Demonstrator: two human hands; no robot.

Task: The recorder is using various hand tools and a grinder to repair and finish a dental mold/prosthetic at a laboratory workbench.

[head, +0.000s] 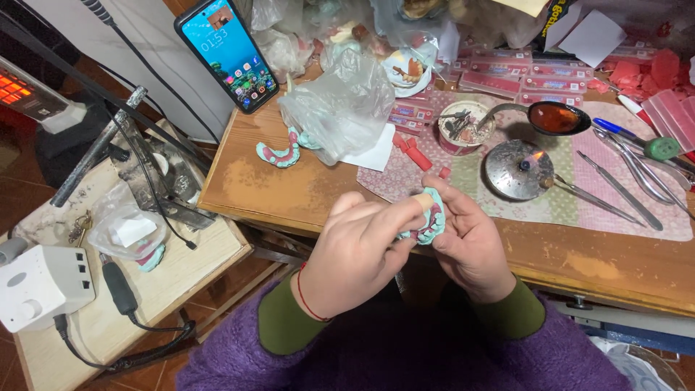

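The turquoise dental cast [432, 217] already carried pink wax rims, so the wax-up looked well along, with shaping seemingly unfinished. It was held above the desk's [289, 188] near edge, between both hands. The right hand [467, 242] cradled it from behind, fingers curled around it; the left hand [358, 253] pinched its front, a bandaged fingertip pressing the wax. Beyond, a small spirit lamp [519, 169] burned beside metal instruments [622, 190].

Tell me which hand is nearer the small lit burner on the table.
Right. The right hand sits just below and left of the burner, gripping the teal dental cast. The left hand is farther left, pressing on the same cast.
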